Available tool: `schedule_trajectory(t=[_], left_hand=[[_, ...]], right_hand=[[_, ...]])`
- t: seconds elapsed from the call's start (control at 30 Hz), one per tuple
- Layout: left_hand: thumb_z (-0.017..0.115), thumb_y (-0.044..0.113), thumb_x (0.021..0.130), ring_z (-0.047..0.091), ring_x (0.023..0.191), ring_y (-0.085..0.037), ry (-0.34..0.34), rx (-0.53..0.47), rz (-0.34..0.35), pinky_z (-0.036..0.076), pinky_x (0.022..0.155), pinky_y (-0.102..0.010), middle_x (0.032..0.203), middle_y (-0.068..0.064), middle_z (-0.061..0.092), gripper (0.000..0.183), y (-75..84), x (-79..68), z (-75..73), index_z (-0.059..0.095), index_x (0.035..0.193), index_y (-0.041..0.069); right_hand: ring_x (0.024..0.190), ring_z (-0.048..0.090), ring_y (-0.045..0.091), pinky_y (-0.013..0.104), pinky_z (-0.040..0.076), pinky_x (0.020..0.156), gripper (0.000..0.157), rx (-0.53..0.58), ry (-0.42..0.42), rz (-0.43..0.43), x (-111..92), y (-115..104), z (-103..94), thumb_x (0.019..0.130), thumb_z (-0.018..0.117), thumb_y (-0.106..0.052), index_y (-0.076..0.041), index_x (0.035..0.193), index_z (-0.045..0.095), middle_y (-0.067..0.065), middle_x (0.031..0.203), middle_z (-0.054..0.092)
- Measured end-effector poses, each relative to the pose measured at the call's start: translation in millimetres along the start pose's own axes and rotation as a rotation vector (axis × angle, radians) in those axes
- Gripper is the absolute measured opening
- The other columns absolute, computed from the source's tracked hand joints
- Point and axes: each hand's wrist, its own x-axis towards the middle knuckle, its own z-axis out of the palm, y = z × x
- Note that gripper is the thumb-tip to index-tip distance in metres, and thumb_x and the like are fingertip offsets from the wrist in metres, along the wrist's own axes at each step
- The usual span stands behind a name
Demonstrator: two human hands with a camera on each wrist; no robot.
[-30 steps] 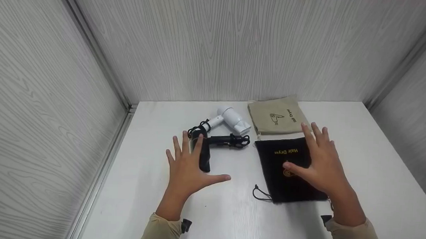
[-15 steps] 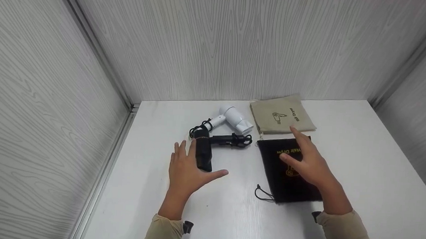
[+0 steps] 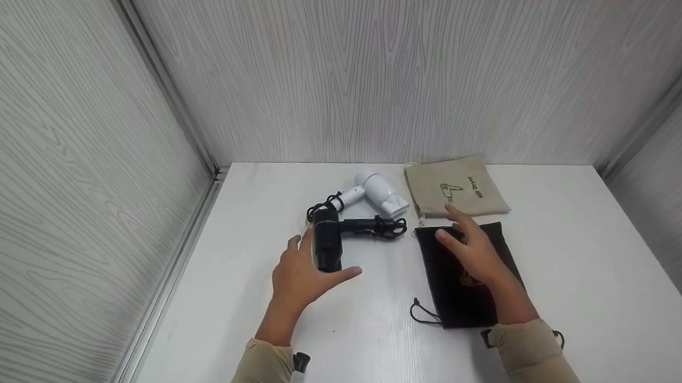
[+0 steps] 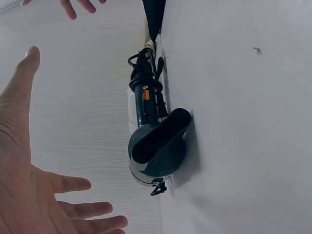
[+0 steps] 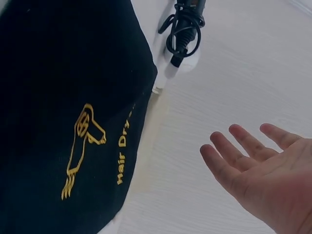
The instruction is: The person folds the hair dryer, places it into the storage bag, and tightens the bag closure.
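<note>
A black hair dryer [image 3: 328, 240] lies on the white table, its cord wrapped round the handle; its nozzle faces the camera in the left wrist view. My left hand [image 3: 300, 276] hovers beside its barrel, thumb spread wide, holding nothing. Behind it lies a white hair dryer [image 3: 380, 193] with a black cord bundled at its handle. My right hand [image 3: 476, 258] is over the black drawstring bag [image 3: 448, 297], fingers extended and nothing in them. Gold "Hair Dryer" lettering and a dryer drawing show on that bag in the right wrist view. A beige drawstring bag [image 3: 462, 191] lies flat beyond it.
Grey wood-grain panels stand behind the table [image 3: 368, 354] and on both sides. A black cord loop [image 3: 425, 313] sticks out from the black bag's near left corner. The beige bag reaches the back panel [image 3: 346, 76].
My right hand has moved left over the black bag, its fingers drawing closer together. My left hand's fingers have come in slightly beside the black hair dryer. Dryers and bags stay in place.
</note>
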Motion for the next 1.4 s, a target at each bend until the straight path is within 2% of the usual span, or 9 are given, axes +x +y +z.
schedule_trajectory(t=[0.1,0.3,0.5,0.67,0.8,0.93,1.17,1.4], left_hand=[[0.062,0.109,0.049,0.063,0.124,-0.036,-0.015,-0.011,-0.036,0.058,0.093,-0.056,0.148,-0.013,0.055,0.146,-1.9,2.0,3.4,0.036,0.166,0.025],[0.066,0.106,0.051,0.065,0.117,-0.032,-0.052,-0.072,-0.099,0.057,0.095,-0.052,0.142,-0.012,0.058,0.145,-7.8,7.5,8.8,0.039,0.165,0.019],[0.068,0.103,0.056,0.063,0.122,-0.033,-0.09,-0.107,-0.166,0.055,0.101,-0.052,0.145,-0.018,0.057,0.144,-17.0,15.5,17.0,0.038,0.165,0.013],[0.069,0.1,0.06,0.062,0.129,-0.035,-0.131,-0.163,-0.199,0.052,0.108,-0.054,0.149,-0.02,0.056,0.139,-21.1,17.8,26.4,0.04,0.164,0.012],[0.07,0.099,0.061,0.063,0.126,-0.033,-0.134,-0.192,-0.201,0.052,0.109,-0.053,0.142,-0.018,0.06,0.136,-21.0,19.1,31.0,0.043,0.162,0.012],[0.071,0.098,0.062,0.063,0.125,-0.032,-0.127,-0.228,-0.203,0.051,0.109,-0.053,0.14,-0.015,0.062,0.133,-19.6,21.5,32.0,0.045,0.161,0.013],[0.071,0.095,0.065,0.064,0.121,-0.028,-0.141,-0.306,-0.205,0.052,0.107,-0.05,0.135,-0.013,0.064,0.128,-18.1,24.8,34.2,0.047,0.159,0.011],[0.068,0.094,0.071,0.062,0.129,-0.031,-0.128,-0.328,-0.224,0.05,0.111,-0.05,0.144,-0.018,0.062,0.13,-18.0,27.1,39.4,0.041,0.161,0.004]], right_hand=[[0.151,0.041,0.053,0.07,0.037,0.12,0.069,0.046,-0.003,0.02,8,5,7.3,0.11,0.057,-0.04,-0.01,0.167,0.031,0.023,0.169,0.037],[0.149,0.045,0.05,0.066,0.041,0.119,0.071,0.089,-0.039,0.098,23,11,19.9,0.111,0.051,-0.049,-0.012,0.167,0.031,0.026,0.164,0.042],[0.149,0.044,0.049,0.062,0.048,0.114,0.079,0.276,-0.041,0.182,39,11,29.4,0.109,0.054,-0.051,-0.009,0.169,0.023,0.027,0.167,0.034],[0.151,0.042,0.046,0.062,0.047,0.116,0.084,0.355,-0.049,0.238,48,11,38.8,0.106,0.057,-0.058,-0.008,0.167,0.028,0.025,0.166,0.035],[0.15,0.042,0.044,0.063,0.044,0.118,0.086,0.41,-0.042,0.261,56,11,49.8,0.103,0.064,-0.058,-0.005,0.164,0.033,0.025,0.165,0.037],[0.145,0.047,0.041,0.061,0.044,0.119,0.082,0.4,-0.031,0.278,62,13,59.3,0.101,0.068,-0.054,-0.004,0.16,0.039,0.023,0.162,0.041],[0.145,0.047,0.042,0.054,0.045,0.116,0.077,0.295,0.006,0.294,70,15,71.6,0.101,0.068,-0.052,-0.004,0.156,0.046,0.023,0.16,0.046],[0.143,0.048,0.04,0.053,0.048,0.115,0.072,0.314,-0.015,0.345,76,15,82.6,0.103,0.067,-0.048,-0.006,0.156,0.045,0.022,0.161,0.044]])
